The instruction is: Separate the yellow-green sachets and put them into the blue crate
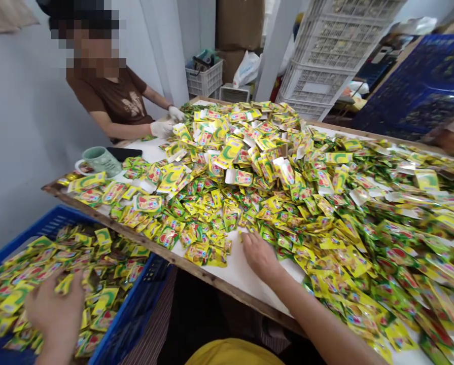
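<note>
My left hand (55, 304) is over the blue crate (131, 309) at the lower left, fingers spread apart, somewhat blurred. Beneath it lie many small yellow and green cartons (105, 299) with red fruit prints. On the white tabletop (232, 268), near its front edge, my right hand (259, 253) has its fingers bent together at the border of a heap of small yellow-green sachets (211, 233). A sliver of yellow shows at the fingertips; what they hold, if anything, is too small to name. Open-flapped cartons (238, 177) are piled behind the sachets.
A co-worker (116, 101) in white gloves sits at the far left, hands at the pile. A green mug (101, 161) and a dark phone-like object (126, 153) stand nearby. White crates (325, 56) are stacked behind. Another person's arm (453, 142) shows at right.
</note>
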`<state>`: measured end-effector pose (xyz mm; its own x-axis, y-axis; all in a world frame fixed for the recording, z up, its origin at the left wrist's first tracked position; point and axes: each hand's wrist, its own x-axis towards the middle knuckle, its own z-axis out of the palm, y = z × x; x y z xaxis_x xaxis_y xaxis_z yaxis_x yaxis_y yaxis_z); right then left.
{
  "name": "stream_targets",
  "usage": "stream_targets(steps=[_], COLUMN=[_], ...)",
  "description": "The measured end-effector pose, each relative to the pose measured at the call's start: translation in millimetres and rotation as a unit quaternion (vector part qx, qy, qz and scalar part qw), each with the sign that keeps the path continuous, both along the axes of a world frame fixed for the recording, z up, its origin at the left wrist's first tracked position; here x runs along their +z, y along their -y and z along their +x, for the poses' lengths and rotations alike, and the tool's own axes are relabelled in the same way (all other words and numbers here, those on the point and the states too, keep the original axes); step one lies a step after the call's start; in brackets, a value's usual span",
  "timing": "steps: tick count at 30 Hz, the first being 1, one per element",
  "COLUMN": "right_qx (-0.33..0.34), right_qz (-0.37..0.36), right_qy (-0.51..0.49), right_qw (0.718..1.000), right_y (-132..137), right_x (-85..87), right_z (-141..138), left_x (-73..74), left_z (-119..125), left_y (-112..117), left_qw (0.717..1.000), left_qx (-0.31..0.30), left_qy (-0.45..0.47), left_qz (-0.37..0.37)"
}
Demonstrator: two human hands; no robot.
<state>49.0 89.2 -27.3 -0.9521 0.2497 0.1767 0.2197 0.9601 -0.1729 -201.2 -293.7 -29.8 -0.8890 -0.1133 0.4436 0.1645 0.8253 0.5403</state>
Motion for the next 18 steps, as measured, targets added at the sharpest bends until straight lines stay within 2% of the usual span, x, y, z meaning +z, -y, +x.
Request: stream_targets(steps=[2, 3, 5, 7, 9, 11, 14, 16, 18], right_qx=[0.001, 0.009, 0.030, 0.027, 0.000, -0.026, -0.052, -0.060, -0.066], right_qz=[-0.053, -0.097, -0.169, -0.186, -0.175, -0.164, -0.152, -0.148, -0.143], right_qy=[-0.007, -0.009, 0.006, 0.035, 0.059, 0.071, 0.063, 0.044, 0.021], right_qw=[0.999, 0.995, 0.985, 0.982, 0.983, 0.984, 0.985, 0.986, 0.987], right_y=[-15, -23, -37, -48, -54, -56, -54, -51, -46], right_x=[11.0, 18.2, 32.4, 40.9, 40.7, 33.9, 21.8, 17.6, 17.5], right_z=[-2, -6, -21, -43, -63, -77, -84, -81, -74], left_x=[6.9, 13.2, 29.1, 45.3, 57.1, 62.3, 63.2, 67.0, 78.1], left_z=[-3, -4, -9, -22, -41, -63, -87, -89, -76], left_y=[-21, -41, -91, -145, -194, -231, -257, -255, -241], left_qw=[0.998, 0.992, 0.969, 0.943, 0.938, 0.930, 0.903, 0.905, 0.920], left_qx=[-0.036, -0.091, -0.218, -0.311, -0.329, -0.363, -0.426, -0.424, -0.389], left_qy=[-0.057, -0.089, -0.106, -0.107, -0.107, -0.055, 0.034, 0.024, -0.025], left_qz=[0.014, 0.024, 0.050, 0.047, 0.022, -0.021, -0.054, -0.019, 0.036])
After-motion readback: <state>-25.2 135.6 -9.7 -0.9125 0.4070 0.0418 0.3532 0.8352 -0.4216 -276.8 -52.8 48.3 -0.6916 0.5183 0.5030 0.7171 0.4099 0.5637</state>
